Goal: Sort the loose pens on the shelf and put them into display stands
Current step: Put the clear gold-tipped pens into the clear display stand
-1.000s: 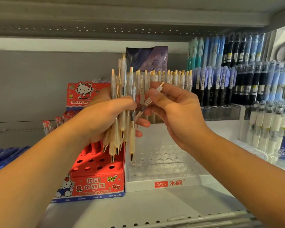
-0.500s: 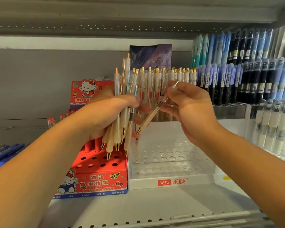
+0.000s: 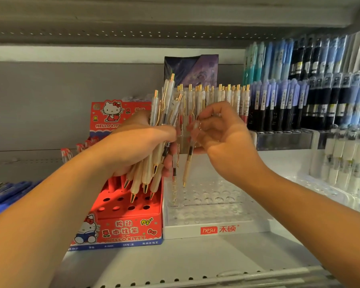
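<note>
Two stands: red stand [image 3: 121, 229] under held pens [image 3: 148, 173], clear stand [image 3: 216, 222] beside

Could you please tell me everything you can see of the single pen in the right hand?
The single pen is slim and looks plastic: cream lower barrel, dark band above it, clear upper part, gold tip. It hangs nearly upright, tip down, pinched near its top by the right hand. Its tip hovers over the holes of the clear display stand, not yet inserted, just right of the bundle of pens that the left hand grips.
</note>
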Available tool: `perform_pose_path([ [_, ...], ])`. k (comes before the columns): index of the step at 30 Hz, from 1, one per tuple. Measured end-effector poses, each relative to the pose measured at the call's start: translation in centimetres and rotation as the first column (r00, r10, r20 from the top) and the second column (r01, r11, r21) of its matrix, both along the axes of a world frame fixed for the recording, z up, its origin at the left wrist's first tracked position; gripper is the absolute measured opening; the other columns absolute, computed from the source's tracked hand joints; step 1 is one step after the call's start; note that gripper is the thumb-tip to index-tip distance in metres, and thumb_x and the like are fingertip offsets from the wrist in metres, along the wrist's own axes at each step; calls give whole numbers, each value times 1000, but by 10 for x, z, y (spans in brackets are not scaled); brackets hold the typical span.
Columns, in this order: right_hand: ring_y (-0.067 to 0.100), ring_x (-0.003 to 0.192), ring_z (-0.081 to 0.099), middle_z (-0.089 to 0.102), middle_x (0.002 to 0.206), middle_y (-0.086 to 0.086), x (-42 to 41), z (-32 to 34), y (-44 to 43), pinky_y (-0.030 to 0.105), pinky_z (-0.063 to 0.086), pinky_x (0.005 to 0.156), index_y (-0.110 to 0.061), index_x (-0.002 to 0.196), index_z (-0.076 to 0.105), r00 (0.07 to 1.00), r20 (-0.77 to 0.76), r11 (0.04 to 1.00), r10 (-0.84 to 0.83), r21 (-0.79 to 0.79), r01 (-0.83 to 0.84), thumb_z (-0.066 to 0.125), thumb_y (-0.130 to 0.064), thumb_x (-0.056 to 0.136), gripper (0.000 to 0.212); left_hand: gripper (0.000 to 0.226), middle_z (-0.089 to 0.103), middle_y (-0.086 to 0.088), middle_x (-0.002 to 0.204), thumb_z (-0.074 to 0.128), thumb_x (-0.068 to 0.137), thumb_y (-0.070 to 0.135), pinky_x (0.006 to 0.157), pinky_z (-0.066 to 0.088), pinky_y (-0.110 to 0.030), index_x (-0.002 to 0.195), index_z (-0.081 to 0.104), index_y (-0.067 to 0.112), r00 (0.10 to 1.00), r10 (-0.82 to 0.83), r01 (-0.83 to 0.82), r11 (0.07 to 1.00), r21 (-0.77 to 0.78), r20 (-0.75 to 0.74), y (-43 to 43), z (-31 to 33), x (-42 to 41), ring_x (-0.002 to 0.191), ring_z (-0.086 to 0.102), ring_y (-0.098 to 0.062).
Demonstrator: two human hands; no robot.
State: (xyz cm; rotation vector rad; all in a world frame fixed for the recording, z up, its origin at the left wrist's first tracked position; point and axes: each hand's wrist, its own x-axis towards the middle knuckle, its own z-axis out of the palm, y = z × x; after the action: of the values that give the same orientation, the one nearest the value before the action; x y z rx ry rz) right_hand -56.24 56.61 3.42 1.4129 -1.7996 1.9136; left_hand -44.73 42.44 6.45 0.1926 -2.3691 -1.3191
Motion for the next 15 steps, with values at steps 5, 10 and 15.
perform_pose_path([
  [5, 18, 82, 71, 67, 97, 9, -5, -6, -4, 45, 62, 66, -36, 88, 55, 999, 35, 998, 27, 57, -29, 68, 4, 86, 43, 21, 60, -18, 59, 60, 74, 24, 58, 53, -39, 62, 69, 10, 995, -100, 102, 991, 86, -28, 2, -2, -3, 53, 62, -33],
  [10, 16, 80, 70, 69, 88, 6, -7, -8, -7, 29, 61, 69, -35, 84, 58, 1000, -10, 1000, -21, 19, 21, 75, 0, 80, 38, 29, 60, -23, 64, 60, 73, 26, 55, 53, -35, 78, 66, -2, 991, -135, 135, 982, 134, -8, 1, -4, -6, 59, 63, -35],
  [15, 22, 80, 70, 69, 85, 10, -6, -11, -9, 33, 61, 66, -24, 79, 61, 1000, 16, 999, -3, 33, 2, 75, 3, 79, 31, 33, 63, -23, 65, 63, 72, 24, 51, 53, -35, 89, 64, -5, 990, -142, 140, 976, 165, 0, 0, -5, -6, 57, 64, -36],
])
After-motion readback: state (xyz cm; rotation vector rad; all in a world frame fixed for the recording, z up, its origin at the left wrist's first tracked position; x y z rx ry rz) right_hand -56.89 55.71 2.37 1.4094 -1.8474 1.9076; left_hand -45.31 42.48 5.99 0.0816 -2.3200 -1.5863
